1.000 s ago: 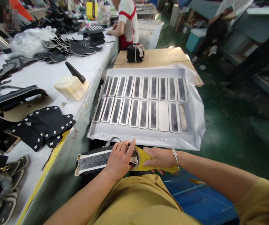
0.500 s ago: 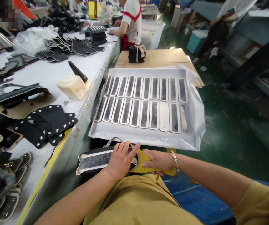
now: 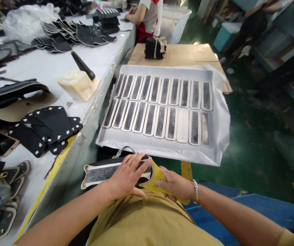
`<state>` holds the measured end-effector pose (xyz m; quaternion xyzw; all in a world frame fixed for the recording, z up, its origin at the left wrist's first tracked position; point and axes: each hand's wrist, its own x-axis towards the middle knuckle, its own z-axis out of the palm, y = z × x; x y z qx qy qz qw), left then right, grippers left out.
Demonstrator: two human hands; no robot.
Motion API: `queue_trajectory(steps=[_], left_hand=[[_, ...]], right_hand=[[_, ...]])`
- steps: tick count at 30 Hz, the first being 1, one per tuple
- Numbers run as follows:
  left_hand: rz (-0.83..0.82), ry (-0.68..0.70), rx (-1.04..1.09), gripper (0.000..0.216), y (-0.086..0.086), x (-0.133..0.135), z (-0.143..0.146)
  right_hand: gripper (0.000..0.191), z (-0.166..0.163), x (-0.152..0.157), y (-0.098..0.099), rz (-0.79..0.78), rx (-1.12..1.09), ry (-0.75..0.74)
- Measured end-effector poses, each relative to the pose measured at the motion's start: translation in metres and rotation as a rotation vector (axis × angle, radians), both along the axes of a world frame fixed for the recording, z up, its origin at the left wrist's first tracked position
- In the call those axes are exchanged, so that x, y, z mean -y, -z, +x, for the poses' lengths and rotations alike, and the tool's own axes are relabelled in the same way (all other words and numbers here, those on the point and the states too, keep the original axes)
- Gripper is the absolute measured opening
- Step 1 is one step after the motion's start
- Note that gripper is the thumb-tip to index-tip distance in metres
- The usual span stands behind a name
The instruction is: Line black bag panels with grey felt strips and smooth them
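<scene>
A black handbag [image 3: 99, 175] lies on its side in front of my body, its long base facing up with a grey fuzzy strip framed in white. My left hand [image 3: 126, 174] rests flat across the right part of that base, fingers stretched and thumb apart. Against the bag's right end sits a flat yellow piece [image 3: 157, 176] with a curved edge. My right hand [image 3: 175, 184], with a bracelet at the wrist, is closed around this piece, thumb on top. The bag's underside and some right fingers are hidden.
Beyond the bag, a white-covered board [image 3: 142, 145] carries rows of pale strips [image 3: 150, 119] with dark centres. On the left table [image 3: 44, 75] are a cream container [image 3: 76, 85] with a dark-handled tool, black panels [image 3: 53, 126] and an open bag [image 3: 16, 97]. A co-worker [image 3: 149, 18] sits beyond.
The yellow piece has tilted, its right end now lower, and my right hand has moved down with it. My left thumb now shows, spread from the fingers. The camera view has shifted slightly.
</scene>
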<state>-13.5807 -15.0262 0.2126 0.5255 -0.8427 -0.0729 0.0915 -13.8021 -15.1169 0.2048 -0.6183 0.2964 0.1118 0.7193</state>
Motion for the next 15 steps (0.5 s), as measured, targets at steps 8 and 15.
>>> queue_trajectory(steps=[8, 15], left_hand=[[-0.070, -0.039, -0.013, 0.107, 0.006, 0.002, -0.001], [-0.056, -0.052, -0.025, 0.109, 0.007, 0.004, -0.004]], right_hand=[[0.041, 0.003, -0.022, 0.003, 0.044, -0.078, 0.177], [0.035, 0.001, -0.010, 0.002, 0.090, -0.118, 0.129]])
